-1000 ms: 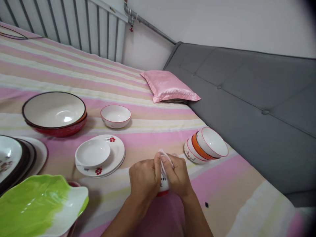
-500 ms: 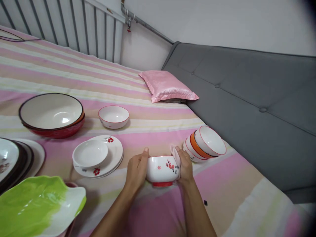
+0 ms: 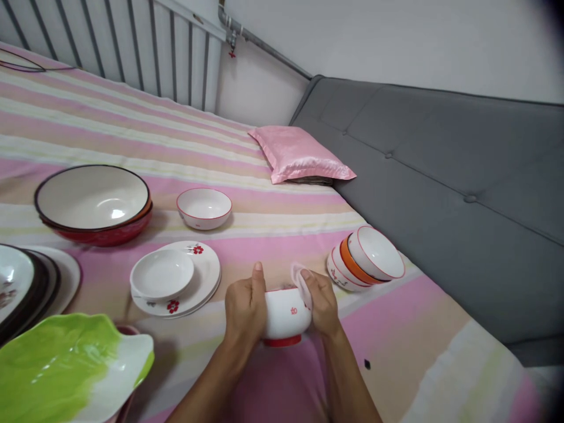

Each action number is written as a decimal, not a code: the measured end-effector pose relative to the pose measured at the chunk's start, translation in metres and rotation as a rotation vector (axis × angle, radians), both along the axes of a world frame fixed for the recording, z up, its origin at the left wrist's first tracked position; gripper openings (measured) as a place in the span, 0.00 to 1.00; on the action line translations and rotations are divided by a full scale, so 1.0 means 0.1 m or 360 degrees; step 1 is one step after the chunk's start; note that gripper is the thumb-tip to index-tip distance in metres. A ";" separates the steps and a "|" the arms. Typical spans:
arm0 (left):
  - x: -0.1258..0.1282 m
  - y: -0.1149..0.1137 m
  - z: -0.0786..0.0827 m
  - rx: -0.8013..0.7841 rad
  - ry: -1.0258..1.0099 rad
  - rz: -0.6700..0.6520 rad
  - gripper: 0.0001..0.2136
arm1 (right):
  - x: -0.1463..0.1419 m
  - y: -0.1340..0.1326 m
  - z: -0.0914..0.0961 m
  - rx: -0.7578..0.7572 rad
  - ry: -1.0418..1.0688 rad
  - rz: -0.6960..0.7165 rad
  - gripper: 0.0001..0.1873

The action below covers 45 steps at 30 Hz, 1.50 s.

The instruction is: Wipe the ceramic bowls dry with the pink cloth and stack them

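Between my hands is a white bowl (image 3: 285, 317) with a red foot and a small red mark on its side, tilted a little. My left hand (image 3: 245, 308) grips its left side, thumb pointing up. In my right hand (image 3: 324, 301) a pale pink cloth (image 3: 302, 286) is pinched and pressed against the bowl's right rim. Just beyond that hand, a stack of bowls (image 3: 368, 258), white with one orange, leans tilted on the bed. Left of the bowl lie white flowered plates (image 3: 210, 270) with a small white dish (image 3: 161, 273) on top.
A white red-rimmed bowl (image 3: 204, 208) and large nested red bowls (image 3: 94, 202) stand farther back. At the left are dark-rimmed plates (image 3: 44, 282) and a green leaf-shaped dish (image 3: 57, 364). A pink pillow (image 3: 302, 154) lies by the grey headboard (image 3: 432, 158). A small black object (image 3: 367, 364) lies at the right.
The bowl has turned in my hands, so its red blossom pattern no longer shows, and it sits slightly lower. My right hand and the cloth have shifted left along the rim.
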<state>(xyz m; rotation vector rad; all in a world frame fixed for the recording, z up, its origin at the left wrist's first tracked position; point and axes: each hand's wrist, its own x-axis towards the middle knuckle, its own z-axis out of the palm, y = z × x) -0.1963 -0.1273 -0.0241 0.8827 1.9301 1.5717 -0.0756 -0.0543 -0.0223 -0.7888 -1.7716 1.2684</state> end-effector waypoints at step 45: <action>0.03 -0.05 -0.02 0.1097 0.0807 -0.0205 0.15 | 0.14 0.08 -0.07 0.0321 -0.1159 -0.0329 0.24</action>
